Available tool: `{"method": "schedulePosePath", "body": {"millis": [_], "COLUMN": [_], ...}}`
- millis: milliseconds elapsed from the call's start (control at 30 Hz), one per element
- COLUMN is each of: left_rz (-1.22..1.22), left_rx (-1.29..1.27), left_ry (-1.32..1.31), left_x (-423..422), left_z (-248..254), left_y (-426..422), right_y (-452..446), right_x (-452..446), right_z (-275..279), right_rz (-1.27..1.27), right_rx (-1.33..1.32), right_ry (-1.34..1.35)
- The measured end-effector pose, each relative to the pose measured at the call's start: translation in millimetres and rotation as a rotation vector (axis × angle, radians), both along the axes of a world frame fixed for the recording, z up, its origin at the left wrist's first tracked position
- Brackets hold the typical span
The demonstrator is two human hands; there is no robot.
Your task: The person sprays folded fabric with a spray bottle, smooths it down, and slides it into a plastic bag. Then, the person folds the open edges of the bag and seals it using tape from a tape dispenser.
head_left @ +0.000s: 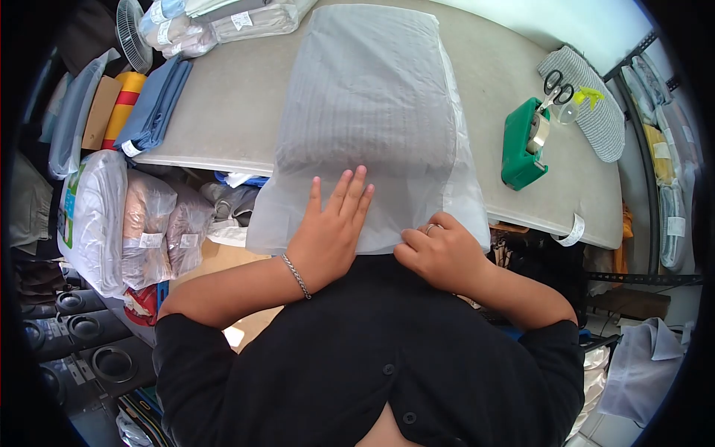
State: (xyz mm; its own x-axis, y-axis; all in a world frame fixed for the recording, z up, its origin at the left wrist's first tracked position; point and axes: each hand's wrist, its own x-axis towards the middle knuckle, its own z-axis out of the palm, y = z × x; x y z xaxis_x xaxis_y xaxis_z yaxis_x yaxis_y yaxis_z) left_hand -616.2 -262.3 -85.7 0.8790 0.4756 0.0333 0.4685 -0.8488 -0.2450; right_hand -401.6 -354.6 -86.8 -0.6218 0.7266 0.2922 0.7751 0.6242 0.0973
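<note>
A large translucent plastic bag (365, 82) with folded grey striped fabric inside lies lengthwise on the table, and its near end hangs over the edge towards me. My left hand (328, 235) rests on the lower part of the bag, palm down with the fingers stretched out. At the bag's near right corner, my right hand (441, 252) has its fingers curled together, gripping the plastic edge. The tips of those fingers are partly hidden.
On the table (223, 112) are a green tape dispenser (521, 145), scissors (557, 89), a spray bottle (577, 106), striped cloth (585, 100) and folded blue fabric (156, 104). Bagged laundry (97, 223) stands at the left. A shelf (648, 164) holds packages at the right.
</note>
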Motion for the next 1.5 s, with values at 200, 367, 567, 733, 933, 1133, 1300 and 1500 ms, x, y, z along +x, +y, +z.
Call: {"method": "schedulePosePath", "body": {"millis": [200, 367, 567, 733, 933, 1133, 1300, 1500], "left_rz": [-0.109, -0.133, -0.158, -0.200, 0.007, -0.208, -0.395, -0.260], "left_rx": [-0.197, -0.276, -0.552, -0.869, -1.424, -1.537, -0.359, -0.424], "left_ry": [0.065, 0.143, 0.308, 0.333, 0.140, -0.657, -0.619, -0.870], "left_x": [1, 3, 11, 12, -20, -104, -130, -122], "left_z": [6, 4, 23, 25, 32, 2, -42, -71], "left_y": [10, 25, 56, 103, 146, 137, 121, 132], "right_y": [7, 28, 45, 84, 107, 111, 112, 115], "right_x": [-18, -9, 21, 40, 51, 52, 59, 61], "right_z": [15, -2, -2, 28, 46, 56, 47, 61], "right_rz": [-0.200, -0.304, -0.152, -0.095, -0.160, -0.205, -0.242, -0.320], "right_rx": [-0.123, -0.373, -0.698, -1.068, -1.377, -1.466, -1.512, -1.534], "right_ry": [0.077, -0.167, 0.103, 0.241, 0.386, 0.390, 0.370, 0.462]}}
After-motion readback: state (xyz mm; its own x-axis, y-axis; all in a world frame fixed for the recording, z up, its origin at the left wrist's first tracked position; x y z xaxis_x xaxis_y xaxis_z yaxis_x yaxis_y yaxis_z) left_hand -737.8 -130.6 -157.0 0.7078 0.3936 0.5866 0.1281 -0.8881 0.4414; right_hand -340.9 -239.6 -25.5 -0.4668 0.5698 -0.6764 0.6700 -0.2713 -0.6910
